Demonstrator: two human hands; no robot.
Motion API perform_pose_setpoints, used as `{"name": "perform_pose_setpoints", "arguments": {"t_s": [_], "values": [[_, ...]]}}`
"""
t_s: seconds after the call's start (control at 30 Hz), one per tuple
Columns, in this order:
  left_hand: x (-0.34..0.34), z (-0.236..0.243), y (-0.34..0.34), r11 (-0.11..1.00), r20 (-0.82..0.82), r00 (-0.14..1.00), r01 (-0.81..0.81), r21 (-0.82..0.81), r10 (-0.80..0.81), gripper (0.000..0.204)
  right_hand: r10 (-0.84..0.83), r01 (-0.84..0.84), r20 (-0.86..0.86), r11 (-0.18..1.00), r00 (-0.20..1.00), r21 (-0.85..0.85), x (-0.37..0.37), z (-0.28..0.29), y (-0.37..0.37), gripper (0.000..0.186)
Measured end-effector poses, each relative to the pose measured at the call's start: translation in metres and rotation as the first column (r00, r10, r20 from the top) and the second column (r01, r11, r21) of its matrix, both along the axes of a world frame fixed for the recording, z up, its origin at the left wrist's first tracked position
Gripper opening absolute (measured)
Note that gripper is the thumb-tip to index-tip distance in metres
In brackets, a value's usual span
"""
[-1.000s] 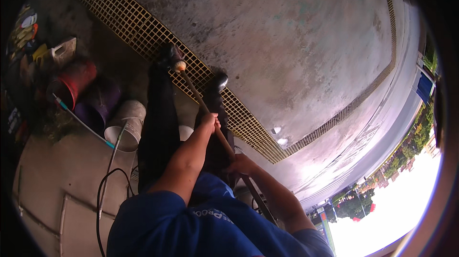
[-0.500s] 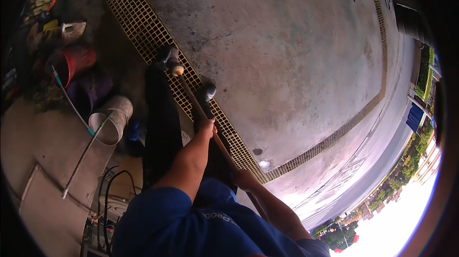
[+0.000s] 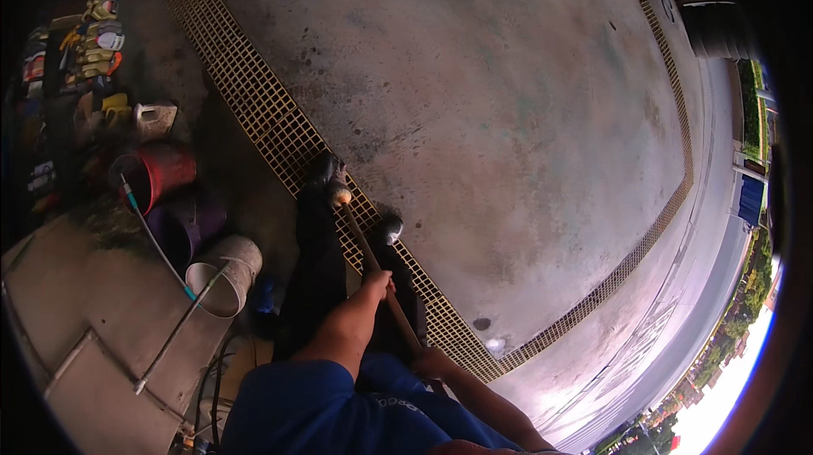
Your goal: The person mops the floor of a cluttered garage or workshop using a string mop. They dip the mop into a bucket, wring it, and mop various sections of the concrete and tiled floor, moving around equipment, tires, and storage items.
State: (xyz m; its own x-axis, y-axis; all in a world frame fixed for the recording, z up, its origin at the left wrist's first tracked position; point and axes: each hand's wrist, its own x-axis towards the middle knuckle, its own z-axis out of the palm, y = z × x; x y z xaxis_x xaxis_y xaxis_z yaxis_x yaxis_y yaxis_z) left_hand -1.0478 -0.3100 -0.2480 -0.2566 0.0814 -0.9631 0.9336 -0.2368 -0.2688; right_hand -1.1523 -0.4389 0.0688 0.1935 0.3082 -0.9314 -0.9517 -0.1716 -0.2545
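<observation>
A long wooden pole (image 3: 395, 309) slants from my waist down to the floor grate (image 3: 254, 104). My left hand (image 3: 379, 284) is closed round its middle. Lower in the picture, my right hand (image 3: 430, 364) wraps the pole near its upper end; its fingers are partly hidden. The pole's far end is a pale rounded tip (image 3: 340, 198) with a darker piece beside it, next to my dark shoe. I cannot make out what kind of tool it is. My other shoe (image 3: 390, 229) rests at the grate's right edge.
Left of me stand a red bucket (image 3: 169, 171), a dark purple bucket (image 3: 190, 222) and a white bucket (image 3: 247, 259) tipped on its side. Thin hoses or rods (image 3: 161, 349) lie across them. Several bottles (image 3: 100, 53) line the far left. Concrete floor (image 3: 508, 116) spreads right.
My view has shifted, so the buckets, grate and my legs sit lower and farther right in the picture. Both hands keep their hold on the pole.
</observation>
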Motion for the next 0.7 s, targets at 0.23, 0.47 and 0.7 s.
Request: {"name": "perform_pose_setpoints", "arguments": {"t_s": [0.23,0.47,0.7], "values": [[0.039,0.09,-0.052,0.987,0.171,0.981,-0.115,0.111,0.095,0.005,0.118,-0.107,0.106,0.989,0.987,-0.097,-0.017,0.019,-0.024,0.034],[0.251,0.207,-0.091,0.985,0.451,0.876,-0.142,-0.099,0.172,0.009,-0.129,0.14,0.099,0.983,0.987,-0.121,0.134,0.077,-0.041,0.024],[0.452,0.243,-0.047,0.948,0.46,0.829,-0.288,-0.138,0.319,0.019,0.425,-0.235,0.349,0.85,0.835,-0.471,0.332,0.105,-0.013,0.036]]}}
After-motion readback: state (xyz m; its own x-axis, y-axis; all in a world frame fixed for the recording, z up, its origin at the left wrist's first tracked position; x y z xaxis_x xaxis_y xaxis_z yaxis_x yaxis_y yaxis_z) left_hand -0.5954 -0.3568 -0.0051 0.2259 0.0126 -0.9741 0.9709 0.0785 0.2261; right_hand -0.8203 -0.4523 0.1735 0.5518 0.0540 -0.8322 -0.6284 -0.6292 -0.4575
